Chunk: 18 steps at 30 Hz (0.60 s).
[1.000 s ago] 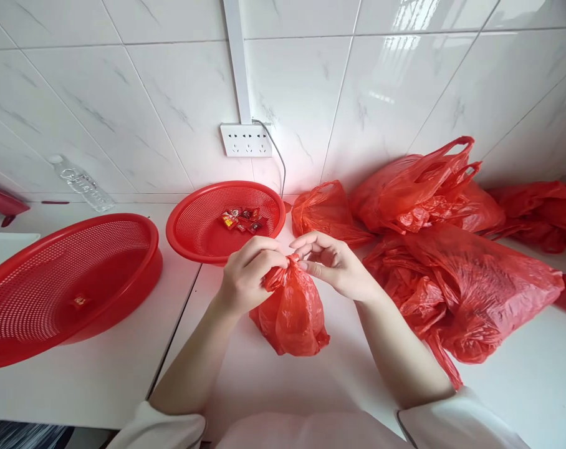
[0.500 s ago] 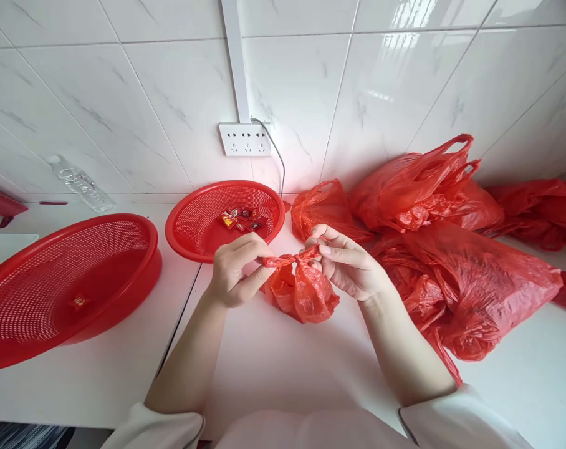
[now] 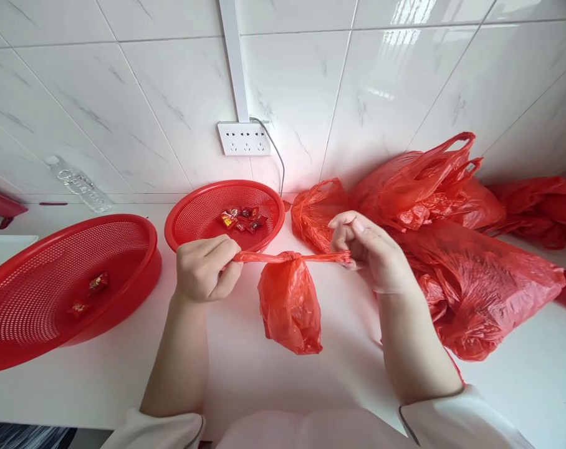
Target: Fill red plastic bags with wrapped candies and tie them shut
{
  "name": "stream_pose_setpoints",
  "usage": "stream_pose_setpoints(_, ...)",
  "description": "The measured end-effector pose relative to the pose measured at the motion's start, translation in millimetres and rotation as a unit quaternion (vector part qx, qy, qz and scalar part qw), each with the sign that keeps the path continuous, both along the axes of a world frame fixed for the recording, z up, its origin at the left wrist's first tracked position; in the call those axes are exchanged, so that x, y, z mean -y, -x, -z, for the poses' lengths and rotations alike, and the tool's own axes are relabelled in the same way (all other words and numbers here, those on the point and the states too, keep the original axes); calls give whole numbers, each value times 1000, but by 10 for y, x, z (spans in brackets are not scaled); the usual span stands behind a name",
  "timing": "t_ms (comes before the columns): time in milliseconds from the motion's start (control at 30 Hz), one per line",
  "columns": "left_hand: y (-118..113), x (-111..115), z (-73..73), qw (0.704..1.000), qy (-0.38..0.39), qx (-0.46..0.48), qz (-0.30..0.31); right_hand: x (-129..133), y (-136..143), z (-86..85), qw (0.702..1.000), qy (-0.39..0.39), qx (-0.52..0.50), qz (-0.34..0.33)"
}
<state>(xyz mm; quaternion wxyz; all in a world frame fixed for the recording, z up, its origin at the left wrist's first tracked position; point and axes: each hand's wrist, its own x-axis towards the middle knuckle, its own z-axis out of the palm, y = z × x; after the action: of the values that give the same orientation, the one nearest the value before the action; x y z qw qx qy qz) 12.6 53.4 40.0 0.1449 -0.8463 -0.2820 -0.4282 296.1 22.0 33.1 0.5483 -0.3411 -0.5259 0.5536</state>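
Observation:
A small red plastic bag hangs between my hands, its two handles stretched out sideways from a knot at the top. My left hand is closed around the left handle. On the other side, my right hand pinches the end of the right handle. The bag looks bulged, but what is inside cannot be made out. Just behind my left hand stands a round red plastic basket with several wrapped sweets in it.
To the left is a larger red basket holding two small wrapped pieces. A clear plastic bottle lies by the wall. Large red plastic bags are heaped at the right. A power socket with a grey cable is on the tiled wall.
My hands have moved apart, pulling the handles taut and tightening the knot. The small bag now hangs longer below it. A second wrapped piece has appeared in the left basket.

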Motion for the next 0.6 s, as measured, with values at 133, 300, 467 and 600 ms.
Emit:
stream_pose_setpoints(133,198,10,-41,999,16,11,-35,30,-258,-60,982,-63,74,163)
stream_pose_setpoints(300,230,-11,-65,981,188,34,-31,26,-549,-65,950,-89,123,272)
stream_pose_setpoints(467,-27,-75,-61,884,465,-19,-33,0,-587,-34,907,-97,287,292)
stream_pose_setpoints(600,-130,-118,21,848,520,-65,-76,-66,-478,73,842,-122,473,230)
